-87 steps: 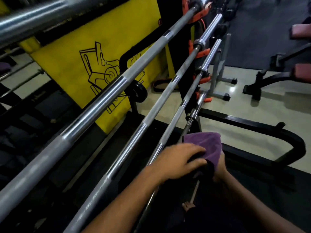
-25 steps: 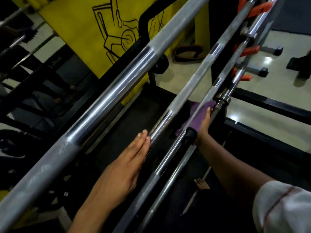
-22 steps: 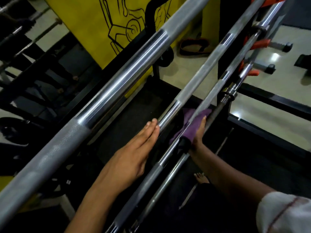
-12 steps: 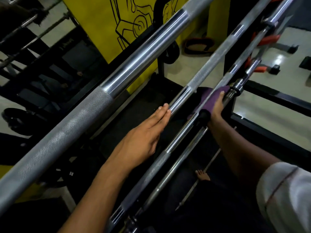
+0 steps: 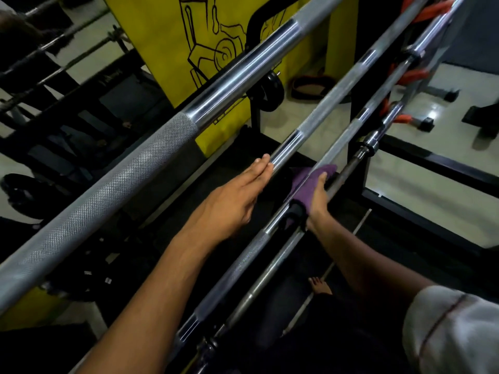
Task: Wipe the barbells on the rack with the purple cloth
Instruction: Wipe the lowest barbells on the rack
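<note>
**Barbell rack: lower bar under the cloth**

Right hand (image 5: 317, 197): curled around the purple cloth (image 5: 307, 182), which is wrapped on the third barbell (image 5: 348, 130), likely so the wipe covers its whole round. Left hand (image 5: 237, 201): fingers straight and together, tips resting on the second barbell (image 5: 310, 121) just left of the cloth, seemingly as a brace. Top barbell (image 5: 135, 168): well left, untouched.

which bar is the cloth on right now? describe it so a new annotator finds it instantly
Start at the yellow wall panel and count the steel bars slanting across the rack towards the person. Skip the thick top barbell and the second barbell, which the flat left hand touches. It is the third barbell, the only one with the purple cloth wrapped on it, in the right hand.
</note>
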The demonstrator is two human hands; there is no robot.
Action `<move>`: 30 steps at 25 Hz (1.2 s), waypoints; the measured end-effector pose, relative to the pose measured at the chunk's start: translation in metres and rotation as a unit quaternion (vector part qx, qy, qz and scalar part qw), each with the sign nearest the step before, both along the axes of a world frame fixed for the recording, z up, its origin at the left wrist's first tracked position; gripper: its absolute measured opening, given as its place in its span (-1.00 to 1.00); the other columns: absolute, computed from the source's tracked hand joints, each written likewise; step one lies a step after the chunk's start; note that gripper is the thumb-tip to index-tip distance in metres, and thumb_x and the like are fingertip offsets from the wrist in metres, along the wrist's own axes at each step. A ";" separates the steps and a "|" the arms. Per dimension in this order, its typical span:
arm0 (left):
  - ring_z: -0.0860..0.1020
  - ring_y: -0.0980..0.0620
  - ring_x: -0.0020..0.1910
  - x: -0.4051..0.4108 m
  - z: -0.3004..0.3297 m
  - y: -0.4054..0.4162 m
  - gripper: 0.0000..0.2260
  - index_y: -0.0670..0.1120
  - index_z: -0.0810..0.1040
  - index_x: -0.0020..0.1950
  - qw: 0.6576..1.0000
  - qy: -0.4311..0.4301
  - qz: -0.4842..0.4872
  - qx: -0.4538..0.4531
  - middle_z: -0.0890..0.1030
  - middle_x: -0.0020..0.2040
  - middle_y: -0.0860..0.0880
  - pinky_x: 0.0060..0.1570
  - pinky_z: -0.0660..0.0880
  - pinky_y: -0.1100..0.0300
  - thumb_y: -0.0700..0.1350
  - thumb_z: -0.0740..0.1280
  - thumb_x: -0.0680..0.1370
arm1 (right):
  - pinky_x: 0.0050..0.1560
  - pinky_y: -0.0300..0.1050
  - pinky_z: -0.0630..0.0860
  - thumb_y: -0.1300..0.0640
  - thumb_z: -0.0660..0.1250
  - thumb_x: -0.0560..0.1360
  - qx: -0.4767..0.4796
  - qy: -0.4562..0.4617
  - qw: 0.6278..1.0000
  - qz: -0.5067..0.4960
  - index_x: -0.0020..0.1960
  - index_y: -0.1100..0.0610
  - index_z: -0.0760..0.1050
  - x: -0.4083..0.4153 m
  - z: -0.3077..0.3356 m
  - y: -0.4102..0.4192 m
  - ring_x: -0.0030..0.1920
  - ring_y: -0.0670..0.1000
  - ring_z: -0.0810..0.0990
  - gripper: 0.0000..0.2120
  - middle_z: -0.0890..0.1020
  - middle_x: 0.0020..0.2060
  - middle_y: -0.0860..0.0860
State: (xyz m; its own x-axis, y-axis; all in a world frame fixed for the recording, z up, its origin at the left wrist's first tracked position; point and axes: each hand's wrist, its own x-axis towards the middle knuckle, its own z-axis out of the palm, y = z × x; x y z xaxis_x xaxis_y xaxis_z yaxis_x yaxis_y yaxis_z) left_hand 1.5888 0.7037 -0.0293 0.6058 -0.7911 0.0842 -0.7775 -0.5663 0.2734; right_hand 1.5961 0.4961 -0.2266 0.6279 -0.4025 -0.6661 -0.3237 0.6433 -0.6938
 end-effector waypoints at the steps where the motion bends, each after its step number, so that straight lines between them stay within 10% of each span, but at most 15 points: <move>1: 0.07 0.21 0.56 0.000 0.001 0.000 -0.41 -0.04 0.16 0.62 1.000 -0.004 0.001 0.007 0.07 0.63 0.08 0.37 0.37 0.24 -0.33 0.16 0.61 | 0.07 0.02 0.62 -0.49 0.10 0.50 0.015 -0.009 1.000 0.020 0.28 0.08 0.54 -0.013 0.004 0.010 0.07 0.13 0.69 -0.27 0.71 0.06 0.09; 8: -0.01 0.25 0.56 -0.037 0.002 0.048 -0.43 -0.10 0.17 0.61 1.000 -0.006 0.024 0.013 0.07 0.63 0.03 0.43 -0.03 0.52 -0.37 0.16 0.61 | 0.28 0.02 0.54 -0.39 0.13 0.57 0.020 -0.043 0.992 0.116 0.38 0.07 0.47 -0.067 0.010 0.085 0.14 0.06 0.67 -0.36 0.67 0.18 0.08; 13: 0.08 0.16 0.56 -0.059 0.000 0.073 -0.40 -0.12 0.21 0.60 0.998 -0.012 0.059 -0.005 0.13 0.61 -0.01 0.45 0.05 0.46 -0.14 -0.13 0.54 | 0.32 -0.08 0.50 -0.31 0.12 0.60 -0.028 -0.040 0.977 0.209 0.46 0.11 0.39 -0.099 0.012 0.107 0.21 0.00 0.61 -0.37 0.59 0.29 0.08; 19: 0.06 0.17 0.58 -0.082 -0.002 0.097 -0.30 -0.01 0.07 0.63 0.994 0.003 0.110 0.015 -0.01 0.61 0.14 0.44 0.24 0.24 -0.40 0.14 0.53 | 0.24 -0.23 0.46 -0.18 0.00 0.69 -0.141 -0.043 0.931 0.335 0.47 0.16 0.39 -0.101 0.028 0.092 0.30 0.08 0.55 -0.46 0.55 0.34 0.15; 25: 0.16 0.25 0.54 -0.122 -0.007 0.163 -0.46 0.16 0.07 0.62 0.986 0.002 0.166 -0.011 0.12 0.60 0.23 0.47 0.28 0.20 -0.07 0.02 0.63 | 0.14 -0.36 0.39 -0.26 0.04 0.65 -0.468 -0.165 0.783 0.374 0.37 0.03 0.42 -0.145 0.068 0.059 0.10 -0.07 0.56 -0.52 0.56 0.14 -0.06; 30: 0.24 0.24 0.52 -0.150 -0.010 0.197 -0.53 0.08 0.18 0.61 0.975 -0.016 0.221 -0.011 0.24 0.58 0.15 0.50 0.19 0.25 -0.02 0.07 0.68 | 0.47 0.29 0.20 -0.17 0.08 0.62 -0.787 -0.192 0.425 0.403 0.35 0.15 0.49 -0.081 0.047 0.052 0.43 0.22 0.39 -0.49 0.52 0.35 0.15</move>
State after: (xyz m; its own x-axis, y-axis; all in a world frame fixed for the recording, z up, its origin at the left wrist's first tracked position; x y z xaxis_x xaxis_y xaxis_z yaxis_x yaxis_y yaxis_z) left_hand 1.4388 0.9007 -0.0393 0.8841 -0.4510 0.1222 -0.4669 -0.8426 0.2683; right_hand 1.5149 0.5486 -0.1792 0.9257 0.2888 0.2444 0.3323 -0.9295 -0.1602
